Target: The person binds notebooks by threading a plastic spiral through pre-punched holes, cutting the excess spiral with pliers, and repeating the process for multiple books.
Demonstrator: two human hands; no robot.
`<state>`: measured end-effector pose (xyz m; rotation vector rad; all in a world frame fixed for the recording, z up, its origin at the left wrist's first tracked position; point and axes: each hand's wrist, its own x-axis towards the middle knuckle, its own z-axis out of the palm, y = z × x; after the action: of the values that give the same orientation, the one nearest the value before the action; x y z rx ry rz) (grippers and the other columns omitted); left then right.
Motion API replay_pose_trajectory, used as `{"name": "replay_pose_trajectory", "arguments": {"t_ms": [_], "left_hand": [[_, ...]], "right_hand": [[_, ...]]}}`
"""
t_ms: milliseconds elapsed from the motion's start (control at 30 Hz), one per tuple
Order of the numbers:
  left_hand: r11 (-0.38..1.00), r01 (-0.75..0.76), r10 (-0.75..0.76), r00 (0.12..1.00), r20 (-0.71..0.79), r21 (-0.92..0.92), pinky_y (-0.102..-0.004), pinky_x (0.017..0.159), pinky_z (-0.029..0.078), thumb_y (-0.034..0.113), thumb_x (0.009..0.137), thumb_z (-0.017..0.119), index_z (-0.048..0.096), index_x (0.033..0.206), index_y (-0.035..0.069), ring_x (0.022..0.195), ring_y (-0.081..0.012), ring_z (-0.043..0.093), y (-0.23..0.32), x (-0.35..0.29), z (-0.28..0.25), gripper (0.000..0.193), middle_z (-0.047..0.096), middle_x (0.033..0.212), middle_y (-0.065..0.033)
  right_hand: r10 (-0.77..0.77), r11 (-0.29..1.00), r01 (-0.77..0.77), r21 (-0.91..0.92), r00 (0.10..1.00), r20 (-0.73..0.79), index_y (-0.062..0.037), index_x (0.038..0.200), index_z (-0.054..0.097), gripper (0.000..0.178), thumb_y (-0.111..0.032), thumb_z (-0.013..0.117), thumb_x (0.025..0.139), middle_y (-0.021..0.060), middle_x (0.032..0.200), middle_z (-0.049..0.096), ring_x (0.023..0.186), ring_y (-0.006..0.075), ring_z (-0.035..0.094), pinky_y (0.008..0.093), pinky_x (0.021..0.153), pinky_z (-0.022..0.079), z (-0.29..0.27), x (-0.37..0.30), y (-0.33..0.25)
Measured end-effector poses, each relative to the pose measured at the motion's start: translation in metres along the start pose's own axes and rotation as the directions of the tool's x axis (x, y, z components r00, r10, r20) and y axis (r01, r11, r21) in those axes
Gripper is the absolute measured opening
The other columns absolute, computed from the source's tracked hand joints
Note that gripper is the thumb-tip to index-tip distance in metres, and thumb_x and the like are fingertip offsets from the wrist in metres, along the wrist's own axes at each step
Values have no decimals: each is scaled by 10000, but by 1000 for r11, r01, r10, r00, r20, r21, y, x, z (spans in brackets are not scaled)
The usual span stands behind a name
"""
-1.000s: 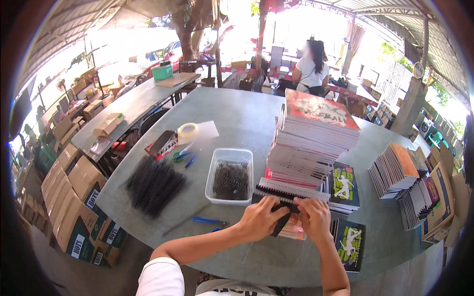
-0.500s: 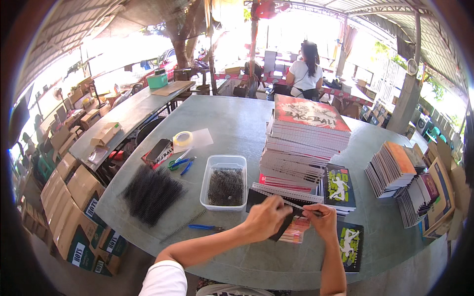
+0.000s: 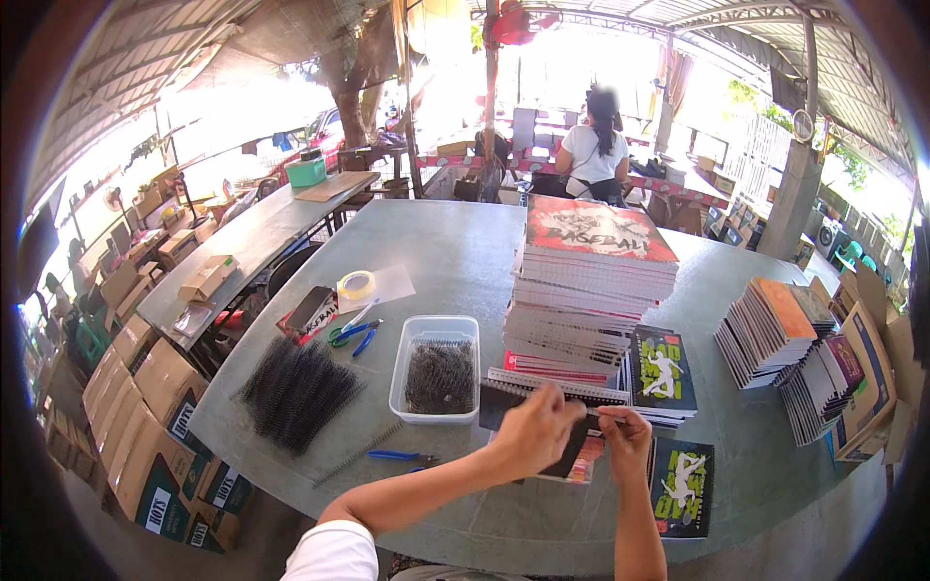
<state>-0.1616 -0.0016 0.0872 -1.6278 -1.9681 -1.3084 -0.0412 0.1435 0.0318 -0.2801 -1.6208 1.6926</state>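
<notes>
Low in the middle, my left hand (image 3: 531,432) bends over the punched edge of a dark-covered notebook (image 3: 502,405). Its fingers are curled together and slightly blurred, and whatever they hold is hidden. At the right end of the same edge, my right hand (image 3: 625,436) pinches the notebook's corner between thumb and fingers. Below the hands, a reddish printed sheet or cover (image 3: 584,463) partly shows. Directly behind stands a tall stack of notebooks (image 3: 601,232) with a red cover on top. Beside my right wrist lies a black notebook with green lettering (image 3: 684,484).
Left of the hands are a clear plastic tub of black wire coils (image 3: 441,373), a loose heap of black coils (image 3: 295,392) and blue-handled pliers (image 3: 395,455). Tape (image 3: 356,286) and scissors (image 3: 349,332) lie farther back. More notebook stacks (image 3: 765,329) stand at right. A person (image 3: 594,150) sits beyond the table.
My left hand has shifted slightly along the notebook's edge, its fingers raised a little. The right hand keeps its pinch at the corner. The whole view has tilted slightly.
</notes>
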Motion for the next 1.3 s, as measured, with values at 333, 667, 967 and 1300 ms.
{"name": "replay_pose_trajectory", "arguments": {"t_ms": [333,667,967,1300], "left_hand": [[999,-2,10,980,199,-43,-342,605,482,49,720,678,644,952,124,769,-241,560,10,6,6,246,503,874,-61],[999,-27,25,998,51,43,-360,582,496,111,761,653,609,1031,128,802,-259,568,11,24,21,275,493,890,-87],[976,129,6,786,619,-173,-471,656,446,143,749,617,607,958,77,810,-371,572,1,-114,64,220,534,935,-171],[949,-218,225,974,-7,229,-406,716,427,236,796,657,680,805,86,799,-283,541,-7,7,2,152,575,793,-64]], "right_hand": [[2,993,-2,119,1000,-4,48,1082,599,309,-207,482,952,85,1007,635,950,144,568,267,869,410,-1,-6,2],[35,962,-20,273,998,-51,48,1100,584,383,-292,512,938,71,997,619,950,123,543,260,861,398,-1,-7,9],[243,965,-246,-96,969,-42,6,908,635,124,-113,617,877,31,922,635,910,91,576,232,807,457,13,-10,-16],[42,996,-39,76,998,-36,-6,1014,587,168,-62,618,859,89,1019,633,944,124,575,269,857,454,1,-10,4]]}}
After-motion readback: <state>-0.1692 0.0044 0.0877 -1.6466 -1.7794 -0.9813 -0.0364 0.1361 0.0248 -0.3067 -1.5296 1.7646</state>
